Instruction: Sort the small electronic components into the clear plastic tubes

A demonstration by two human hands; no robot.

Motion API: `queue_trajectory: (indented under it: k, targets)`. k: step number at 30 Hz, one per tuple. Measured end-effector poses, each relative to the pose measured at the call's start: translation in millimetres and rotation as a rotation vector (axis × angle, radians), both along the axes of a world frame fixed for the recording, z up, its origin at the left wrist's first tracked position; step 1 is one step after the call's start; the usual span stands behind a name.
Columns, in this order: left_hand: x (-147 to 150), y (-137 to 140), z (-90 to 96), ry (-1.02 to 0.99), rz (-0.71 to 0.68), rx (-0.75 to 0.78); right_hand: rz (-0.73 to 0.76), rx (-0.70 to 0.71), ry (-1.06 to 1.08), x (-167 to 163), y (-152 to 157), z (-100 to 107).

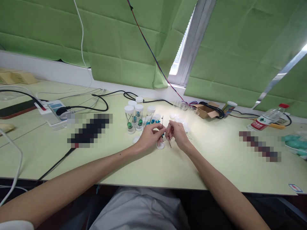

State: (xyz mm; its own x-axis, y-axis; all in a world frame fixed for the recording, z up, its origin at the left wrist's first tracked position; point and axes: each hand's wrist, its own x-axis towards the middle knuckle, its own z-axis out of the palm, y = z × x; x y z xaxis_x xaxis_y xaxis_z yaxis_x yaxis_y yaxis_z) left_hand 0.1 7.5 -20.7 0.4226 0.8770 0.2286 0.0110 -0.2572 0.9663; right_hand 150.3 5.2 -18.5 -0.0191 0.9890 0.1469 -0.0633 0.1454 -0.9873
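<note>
My left hand [151,136] is closed in a pinch on a small piece with a thin dark wire [162,120] standing up from it. My right hand [177,133] meets it from the other side, its fingers closed round a thin rod [170,145] whose end pokes out below. The fingers hide most of both pieces. Just under the fingertips lies a white round cap [160,146]. Beyond my left hand are small shiny blue pieces [153,122] and several clear tubes with white lids [129,119], some with a green ball inside.
A power strip with plugs [56,111] and a blurred dark object [90,131] lie to the left. Behind are clear cups [183,105], a cardboard box [207,110] and a canister [229,109]. On the right stands a red-capped bottle [267,118].
</note>
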Motion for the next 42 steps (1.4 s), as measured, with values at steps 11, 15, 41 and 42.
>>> queue_trajectory:
  k: [11,15,41,42]
  targets:
    - [0.1,1.9,-2.2,0.017,0.004,0.009,-0.052,0.022,-0.097,-1.7,-3.5,3.2]
    - [-0.5,3.1,-2.9,0.021,-0.002,0.021,-0.129,0.127,-0.325,-2.3,-4.0,-0.7]
    - [0.3,-0.6,-1.8,0.034,0.008,0.011,-0.115,0.146,-0.383,-1.0,-5.1,-1.9]
    - [0.3,-0.2,-1.6,0.028,0.008,0.013,-0.119,0.141,-0.382,-1.3,-5.0,-2.0]
